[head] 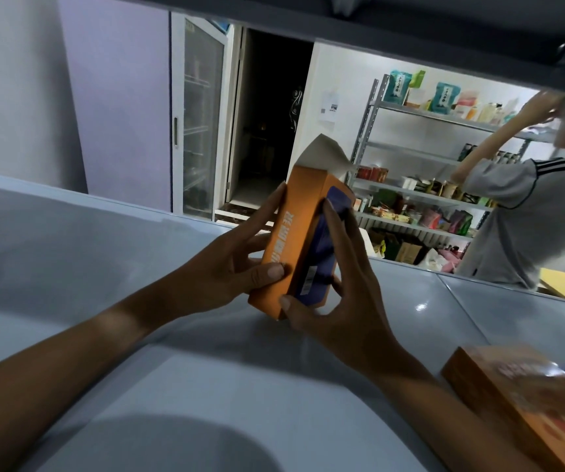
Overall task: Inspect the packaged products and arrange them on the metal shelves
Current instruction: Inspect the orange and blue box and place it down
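An orange carton [293, 233] with a dark blue front panel and an open white top flap stands tilted on the grey metal shelf [103, 253], its lower corner touching the surface. My left hand [240, 257] grips its orange side, thumb pressed on the lettering. My right hand [339, 287] holds the blue face, fingers along its edge and thumb at the bottom corner. A second orange carton [512, 396] lies flat on the shelf at the lower right.
A shelf board [410, 25] hangs close overhead. Beyond the shelf a person in a grey shirt [529, 216] reaches into a metal rack [420, 192] stocked with packets and jars. A glass-door cabinet [199, 117] and a dark doorway stand at the back.
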